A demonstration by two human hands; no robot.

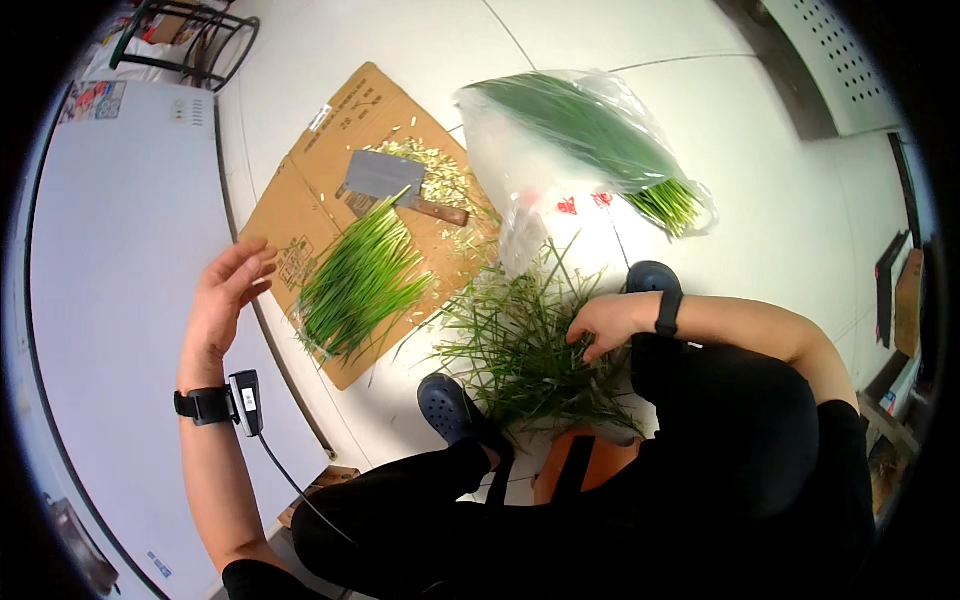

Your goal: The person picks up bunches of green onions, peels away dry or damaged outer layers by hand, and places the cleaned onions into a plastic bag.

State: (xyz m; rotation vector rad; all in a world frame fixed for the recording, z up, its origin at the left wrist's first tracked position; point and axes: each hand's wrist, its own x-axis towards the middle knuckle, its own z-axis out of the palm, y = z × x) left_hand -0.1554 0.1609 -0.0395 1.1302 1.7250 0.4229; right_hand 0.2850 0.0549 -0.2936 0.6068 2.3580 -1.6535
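Observation:
My left hand [234, 281] is raised beside the cardboard sheet, fingers apart. A faint green wisp shows near its fingertips; whether it touches them is unclear. On the cardboard [296, 187] lies a bundle of garlic chives [360, 289], pale cut ends towards a cleaver [384, 176] with a wooden handle. Chopped pale stem pieces [446, 176] are scattered around the blade. My right hand [611, 322] reaches into a loose heap of green leaves [517, 352] between my feet. Its thumb and index finger look apart, but leaves hide whether it grips any.
A clear plastic bag [517, 172] with more chives [585, 135] lies on the tiled floor beyond the heap. A white chest freezer [135, 262] stands along the left. An orange seat or container [600, 457] shows beneath me. A dark metal-framed stool [187, 45] is at the upper left.

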